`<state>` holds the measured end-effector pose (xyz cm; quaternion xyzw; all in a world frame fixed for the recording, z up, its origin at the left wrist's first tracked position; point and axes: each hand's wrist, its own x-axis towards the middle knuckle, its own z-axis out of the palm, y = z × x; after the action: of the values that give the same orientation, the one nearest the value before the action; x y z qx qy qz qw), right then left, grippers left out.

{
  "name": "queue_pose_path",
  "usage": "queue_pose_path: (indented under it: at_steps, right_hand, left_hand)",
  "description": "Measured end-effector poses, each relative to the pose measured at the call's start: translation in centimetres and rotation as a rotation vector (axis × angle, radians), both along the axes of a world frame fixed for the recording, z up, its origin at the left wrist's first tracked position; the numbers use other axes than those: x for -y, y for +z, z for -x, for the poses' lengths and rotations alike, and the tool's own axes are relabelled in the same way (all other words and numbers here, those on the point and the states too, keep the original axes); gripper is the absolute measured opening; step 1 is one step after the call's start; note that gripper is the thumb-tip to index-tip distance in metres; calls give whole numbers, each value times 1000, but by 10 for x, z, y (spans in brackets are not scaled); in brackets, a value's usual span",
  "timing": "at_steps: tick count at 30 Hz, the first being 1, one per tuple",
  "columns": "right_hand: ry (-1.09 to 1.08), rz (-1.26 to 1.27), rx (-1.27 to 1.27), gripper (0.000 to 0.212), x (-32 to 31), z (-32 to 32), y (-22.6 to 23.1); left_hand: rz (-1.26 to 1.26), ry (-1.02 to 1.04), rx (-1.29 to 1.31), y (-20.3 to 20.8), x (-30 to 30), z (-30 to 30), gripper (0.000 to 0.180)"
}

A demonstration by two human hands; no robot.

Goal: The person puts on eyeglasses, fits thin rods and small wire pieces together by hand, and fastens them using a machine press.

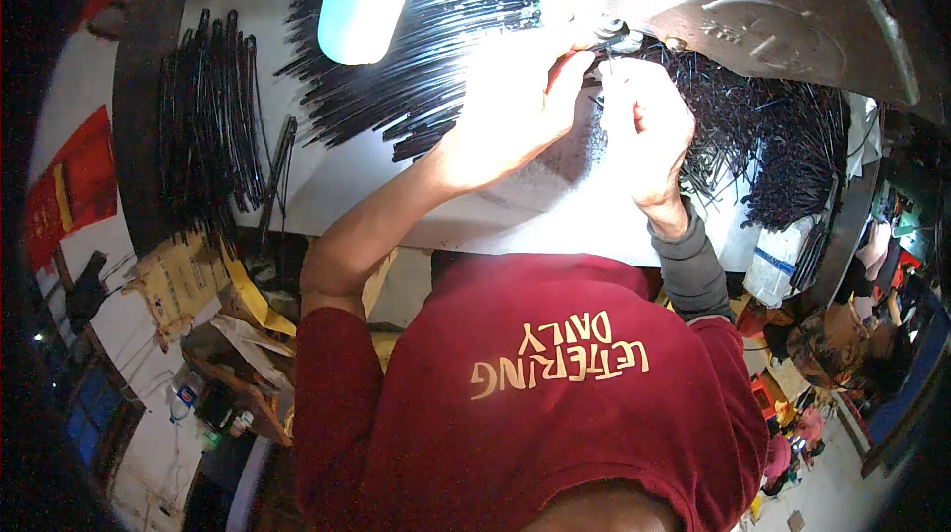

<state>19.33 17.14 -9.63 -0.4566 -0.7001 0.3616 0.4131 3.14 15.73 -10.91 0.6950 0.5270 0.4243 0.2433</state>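
Both of my hands meet at small metal rollers [612,29] on the machine, under strong glare. My left hand [510,96] comes in from the left, thumb and fingers pinched on a thin black strip [596,56] whose length is mostly hidden. Close to it on the right, my right hand [654,126] is closed, its fingertips pinched just below the rollers; what they hold is washed out. Long black strips [367,86] lie in a broad heap beyond my left hand. A tangled heap of black strips [783,126] lies to the right of my right hand.
A brown metal machine body [773,22] stands over the far right of the white table [466,220]. A teal and white lamp [362,7] hangs above the heap. Another bundle of black strips [213,126] lies at the left edge. A clear plastic packet [778,265] sits at the right.
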Motion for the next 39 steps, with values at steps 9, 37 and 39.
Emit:
queue_pose_path:
  at_steps: [9, 37, 39]
  right_hand:
    - [7, 200, -169, 10, -12, 0, 2]
    - [-52, 171, -129, 16, -16, 9, -10]
    - [-75, 220, -109, 17, -15, 9, -2]
  left_hand:
    - [-500, 54, -10, -13, -13, -3, 30]
    - [-503, 48, -91, -10, -16, -2, 33]
    - [-494, 82, -377, -6, -9, 0, 32]
